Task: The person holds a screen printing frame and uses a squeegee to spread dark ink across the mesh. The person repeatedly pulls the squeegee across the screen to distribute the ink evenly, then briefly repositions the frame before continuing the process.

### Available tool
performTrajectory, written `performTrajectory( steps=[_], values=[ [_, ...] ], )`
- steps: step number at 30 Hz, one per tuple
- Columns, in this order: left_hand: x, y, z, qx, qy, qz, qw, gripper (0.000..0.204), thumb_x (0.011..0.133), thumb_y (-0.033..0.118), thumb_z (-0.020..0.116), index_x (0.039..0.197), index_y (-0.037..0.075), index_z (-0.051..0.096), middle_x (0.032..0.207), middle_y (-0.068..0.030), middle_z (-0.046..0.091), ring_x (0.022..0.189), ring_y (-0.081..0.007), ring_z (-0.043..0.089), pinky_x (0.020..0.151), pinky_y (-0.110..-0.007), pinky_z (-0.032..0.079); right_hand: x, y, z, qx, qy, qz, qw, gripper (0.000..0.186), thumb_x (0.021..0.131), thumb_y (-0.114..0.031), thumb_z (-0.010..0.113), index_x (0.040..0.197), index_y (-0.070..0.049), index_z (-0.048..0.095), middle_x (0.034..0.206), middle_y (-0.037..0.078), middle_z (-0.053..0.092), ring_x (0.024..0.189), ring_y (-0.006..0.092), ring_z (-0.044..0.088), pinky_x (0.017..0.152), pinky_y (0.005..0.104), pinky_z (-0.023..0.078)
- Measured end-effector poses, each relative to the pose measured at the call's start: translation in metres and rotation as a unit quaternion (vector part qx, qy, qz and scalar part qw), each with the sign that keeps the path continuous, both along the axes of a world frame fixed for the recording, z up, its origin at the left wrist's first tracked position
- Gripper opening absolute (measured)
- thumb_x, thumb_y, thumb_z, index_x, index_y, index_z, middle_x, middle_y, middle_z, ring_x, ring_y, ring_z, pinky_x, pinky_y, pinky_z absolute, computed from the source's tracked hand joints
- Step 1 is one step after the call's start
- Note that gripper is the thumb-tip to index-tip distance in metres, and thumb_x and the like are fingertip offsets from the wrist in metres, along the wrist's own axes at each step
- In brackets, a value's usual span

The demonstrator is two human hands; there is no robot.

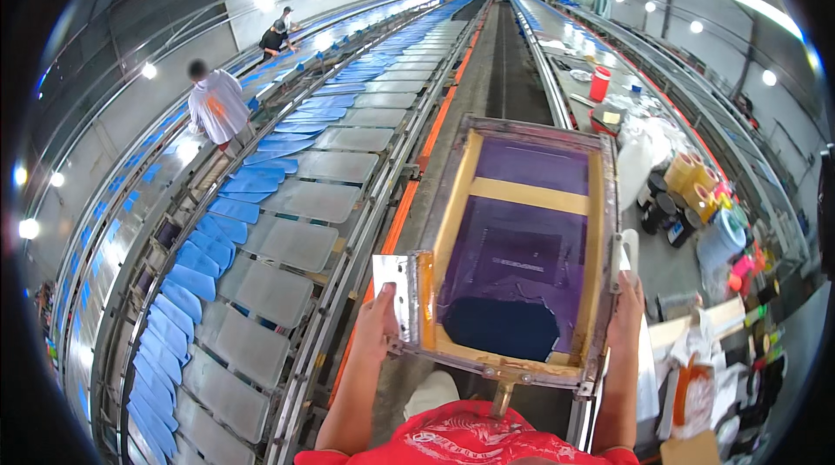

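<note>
In front of me is a screen printing frame (532, 191) with purple mesh, tan tape along its inner edges and a tan strip across it. A pool of dark blue ink (500, 326) lies on the mesh at the near end. My left hand (377, 321) is closed at the frame's left side, its thumb on the pale metal plate of a squeegee (425, 300) with an orange blade, which stands against the frame. My right hand (624, 315) grips the frame's right side; its fingertips are partly hidden. A metal bracket (502, 397) projects from the near edge.
A long printing table (270, 287) with grey pallets and blue fabric pieces runs along my left. Beyond it a person in a white shirt (217, 104) stands near two others. The right-hand table bears dark jars (658, 211), tape rolls (681, 171) and a red container (599, 84).
</note>
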State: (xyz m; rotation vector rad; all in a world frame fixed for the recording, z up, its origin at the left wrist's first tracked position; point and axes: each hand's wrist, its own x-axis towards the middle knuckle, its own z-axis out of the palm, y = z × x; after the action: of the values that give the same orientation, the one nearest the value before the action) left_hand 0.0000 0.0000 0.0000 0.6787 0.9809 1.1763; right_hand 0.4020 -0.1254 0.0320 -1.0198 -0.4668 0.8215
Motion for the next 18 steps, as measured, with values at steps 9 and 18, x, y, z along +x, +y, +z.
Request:
performTrajectory(
  steps=[9,18],
  values=[
    [0.064,0.261,-0.038,-0.01,-0.026,0.069,0.997,0.047,0.093,0.04,0.073,0.112,-0.003,0.068,0.1,-0.0037,0.071,0.084,-0.0112,0.065,0.073,-0.027,0.049,0.087,0.327,-0.002,-0.04,-0.025,0.003,0.999,0.026,0.094,-0.023,0.071,0.114,-0.008,0.064,0.106,0.0,0.063,0.102,0.0127,0.057,0.091,0.0286,0.044],
    [0.202,0.523,-0.009,-0.057,-0.086,-0.037,0.994,0.041,0.1,0.038,0.063,0.117,0.0,0.067,0.106,-0.0069,0.074,0.09,-0.0151,0.071,0.079,-0.03,0.056,0.222,0.514,-0.009,-0.047,-0.016,-0.055,0.997,0.033,0.097,-0.025,0.065,0.124,-0.005,0.062,0.114,0.004,0.065,0.108,0.0163,0.061,0.093,0.031,0.045]
  ],
)
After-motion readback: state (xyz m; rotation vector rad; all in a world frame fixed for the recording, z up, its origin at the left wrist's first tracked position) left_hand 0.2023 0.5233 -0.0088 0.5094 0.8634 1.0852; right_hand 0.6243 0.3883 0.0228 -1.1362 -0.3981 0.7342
